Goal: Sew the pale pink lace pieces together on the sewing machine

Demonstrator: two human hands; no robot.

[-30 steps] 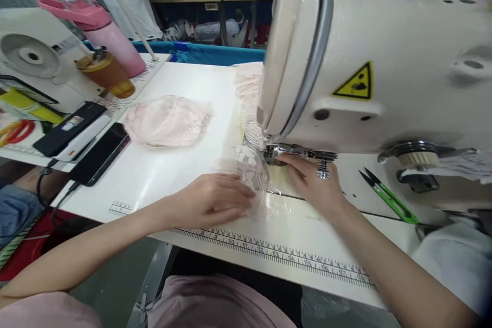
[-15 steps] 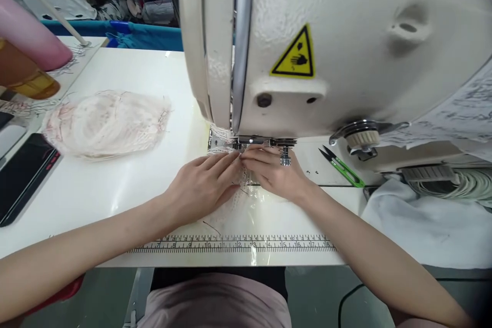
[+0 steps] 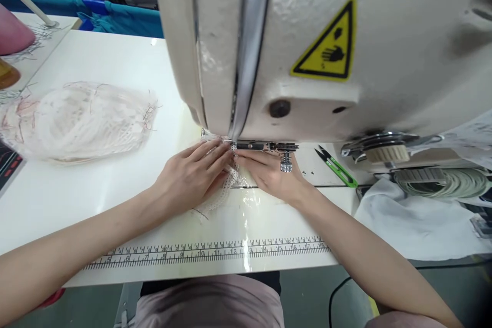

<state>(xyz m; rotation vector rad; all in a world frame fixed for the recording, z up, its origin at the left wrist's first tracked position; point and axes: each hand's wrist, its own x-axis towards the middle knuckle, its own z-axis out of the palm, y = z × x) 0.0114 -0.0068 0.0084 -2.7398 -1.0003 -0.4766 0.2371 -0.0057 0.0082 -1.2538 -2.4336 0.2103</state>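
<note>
A strip of white lace (image 3: 225,192) lies under the needle area of the sewing machine (image 3: 215,61), its loose end trailing toward me. My left hand (image 3: 196,171) is closed on the lace just left of the presser foot, fingers together and tips close to the metal parts. To the right, my right hand (image 3: 269,171) has its fingers bent in at the lace edge, partly behind the thread guide and screw (image 3: 286,161). Both sets of fingertips nearly meet in front of the foot. The needle itself is hidden.
A pile of white lace pieces (image 3: 96,123) lies to the left. Green thread snips (image 3: 338,166) rest right of my right hand, before white cloth (image 3: 400,220). A ruler strip (image 3: 215,253) runs along the front edge. A dark phone-like device (image 3: 8,166) sits far left.
The view has moved closer and shifted, so the machine looks larger. My left hand has drawn slightly left, and the lace end has swung left with it.
</note>
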